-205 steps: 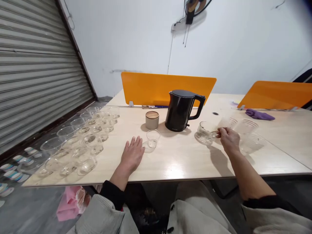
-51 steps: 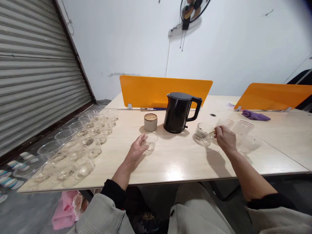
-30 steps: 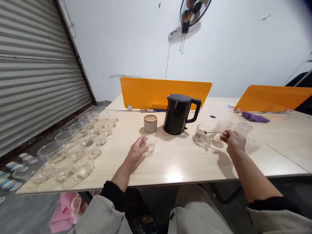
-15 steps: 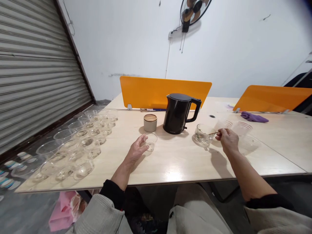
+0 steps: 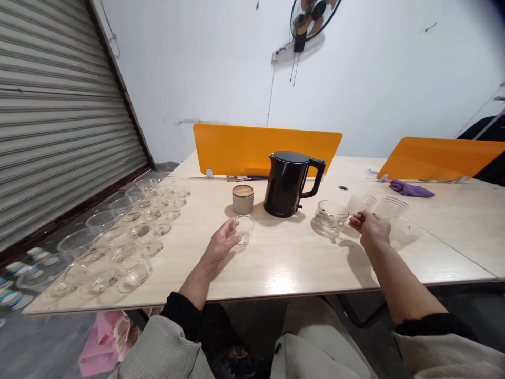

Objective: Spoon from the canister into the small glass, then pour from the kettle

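Observation:
My left hand (image 5: 223,239) is curled around the side of a small clear plastic cup (image 5: 245,231), which stands upright on the table with a few dark bits at its bottom. To the right, a ribbed glass bowl (image 5: 326,218) holds a thin stick-like utensil (image 5: 340,215), perhaps a spoon, leaning on its rim. Just right of that bowl, my right hand (image 5: 373,227) hovers by the stacked clear cups (image 5: 390,208), its fingers loosely bent and seemingly holding nothing. Its fingertips are partly hidden.
Rows of clear cups (image 5: 134,231) with dark bits inside fill the table's left side. A black electric kettle (image 5: 286,184) and a grey canister (image 5: 242,200) with a wooden lid stand behind. Orange dividers (image 5: 252,150) rise at the back; a purple cloth (image 5: 411,188) lies right.
My right hand has moved slightly right, away from the thin utensil, which now rests in the glass bowl. My left hand stays at the cup.

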A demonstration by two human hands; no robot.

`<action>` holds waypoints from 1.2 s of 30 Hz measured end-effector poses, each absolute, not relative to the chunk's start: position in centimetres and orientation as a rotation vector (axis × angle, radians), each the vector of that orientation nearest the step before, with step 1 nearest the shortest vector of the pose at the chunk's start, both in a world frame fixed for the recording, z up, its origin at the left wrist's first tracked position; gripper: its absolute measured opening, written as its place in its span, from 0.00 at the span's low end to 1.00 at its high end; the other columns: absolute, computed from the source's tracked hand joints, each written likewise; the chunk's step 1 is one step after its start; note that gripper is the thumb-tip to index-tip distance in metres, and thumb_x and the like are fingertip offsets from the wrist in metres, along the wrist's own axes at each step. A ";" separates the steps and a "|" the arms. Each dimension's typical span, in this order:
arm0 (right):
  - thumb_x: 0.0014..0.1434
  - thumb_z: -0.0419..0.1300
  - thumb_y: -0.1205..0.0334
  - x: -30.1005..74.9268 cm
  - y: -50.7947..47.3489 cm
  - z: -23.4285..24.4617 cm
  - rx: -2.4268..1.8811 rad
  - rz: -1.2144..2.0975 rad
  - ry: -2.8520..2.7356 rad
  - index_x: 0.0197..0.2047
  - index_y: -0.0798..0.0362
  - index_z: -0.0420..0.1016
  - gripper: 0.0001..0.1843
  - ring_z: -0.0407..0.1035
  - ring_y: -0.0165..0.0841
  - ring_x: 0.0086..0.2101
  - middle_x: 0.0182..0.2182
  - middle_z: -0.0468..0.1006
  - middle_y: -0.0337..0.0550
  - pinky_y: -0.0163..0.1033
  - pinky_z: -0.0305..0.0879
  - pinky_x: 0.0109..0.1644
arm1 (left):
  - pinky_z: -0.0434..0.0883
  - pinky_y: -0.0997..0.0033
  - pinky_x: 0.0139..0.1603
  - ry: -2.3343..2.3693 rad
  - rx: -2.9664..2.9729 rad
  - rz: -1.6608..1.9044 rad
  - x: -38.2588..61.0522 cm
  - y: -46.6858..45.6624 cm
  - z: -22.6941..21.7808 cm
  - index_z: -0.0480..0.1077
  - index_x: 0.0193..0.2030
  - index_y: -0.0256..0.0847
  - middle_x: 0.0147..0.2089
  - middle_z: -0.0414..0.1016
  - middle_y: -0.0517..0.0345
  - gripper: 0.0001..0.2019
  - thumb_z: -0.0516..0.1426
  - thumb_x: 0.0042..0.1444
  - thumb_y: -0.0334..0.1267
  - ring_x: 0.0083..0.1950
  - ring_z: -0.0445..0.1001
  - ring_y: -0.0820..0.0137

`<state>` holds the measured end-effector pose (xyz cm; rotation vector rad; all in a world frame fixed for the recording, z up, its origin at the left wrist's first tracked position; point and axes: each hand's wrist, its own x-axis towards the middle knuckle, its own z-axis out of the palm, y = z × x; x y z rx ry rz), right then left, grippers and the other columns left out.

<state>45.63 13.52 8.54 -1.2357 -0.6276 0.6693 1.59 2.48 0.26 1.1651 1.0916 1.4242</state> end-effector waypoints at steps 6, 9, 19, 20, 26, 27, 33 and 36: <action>0.61 0.57 0.70 45.9 12.8 9.4 -1.200 0.626 -0.567 0.30 0.53 0.69 0.08 0.71 0.27 0.20 0.20 0.72 0.35 0.32 0.77 0.28 | 0.61 0.50 0.73 1.084 1.135 1.426 1.9 2.2 0.9 0.65 0.71 0.46 0.74 0.64 0.41 0.38 0.70 0.52 0.39 0.77 0.59 0.52; 0.62 0.55 0.70 45.9 12.1 10.4 -1.147 0.589 -0.566 0.30 0.52 0.70 0.09 0.71 0.27 0.21 0.21 0.72 0.36 0.33 0.77 0.30 | 0.58 0.51 0.75 1.074 1.134 1.438 1.9 2.2 1.0 0.67 0.70 0.47 0.74 0.65 0.42 0.38 0.70 0.52 0.38 0.77 0.59 0.52; 0.60 0.67 0.58 36.8 8.2 14.9 -0.842 0.742 -0.956 0.32 0.51 0.77 0.07 0.72 0.30 0.25 0.25 0.74 0.40 0.36 0.78 0.32 | 0.62 0.49 0.72 1.134 1.200 1.436 2.5 1.8 1.7 0.63 0.72 0.50 0.75 0.64 0.43 0.45 0.73 0.47 0.37 0.75 0.62 0.51; 0.59 0.68 0.57 35.0 7.9 14.9 -0.838 0.773 -0.993 0.33 0.52 0.77 0.09 0.72 0.30 0.25 0.25 0.74 0.40 0.36 0.78 0.31 | 0.63 0.48 0.71 1.151 1.205 1.435 2.5 1.8 1.8 0.63 0.72 0.50 0.75 0.64 0.44 0.45 0.73 0.47 0.37 0.75 0.62 0.51; 0.60 0.67 0.46 25.1 7.0 12.5 -0.887 0.901 -1.301 0.36 0.52 0.76 0.17 0.73 0.28 0.24 0.26 0.77 0.37 0.35 0.74 0.32 | 0.65 0.49 0.69 1.185 1.229 1.464 3.0 1.7 2.0 0.67 0.69 0.48 0.72 0.68 0.43 0.40 0.71 0.48 0.35 0.71 0.67 0.50; 0.62 0.65 0.46 24.0 6.9 12.0 -0.894 0.874 -1.389 0.36 0.51 0.76 0.16 0.73 0.29 0.24 0.26 0.77 0.37 0.35 0.73 0.32 | 0.65 0.50 0.69 1.170 1.234 1.476 3.0 1.8 1.9 0.67 0.69 0.47 0.72 0.68 0.43 0.39 0.71 0.49 0.34 0.71 0.67 0.51; 0.70 0.55 0.56 20.0 5.5 10.7 -0.825 0.418 -2.169 0.34 0.49 0.72 0.13 0.71 0.32 0.26 0.25 0.76 0.38 0.36 0.62 0.33 | 0.67 0.51 0.67 1.162 1.277 1.488 2.8 2.3 1.7 0.68 0.69 0.44 0.70 0.70 0.42 0.40 0.73 0.49 0.39 0.69 0.69 0.49; 0.72 0.52 0.59 18.8 5.2 10.7 -0.774 0.337 -2.285 0.34 0.49 0.69 0.13 0.70 0.32 0.27 0.27 0.75 0.39 0.37 0.59 0.34 | 0.67 0.51 0.67 1.150 1.342 1.470 2.5 2.5 1.7 0.70 0.66 0.44 0.68 0.72 0.42 0.38 0.74 0.47 0.42 0.68 0.70 0.47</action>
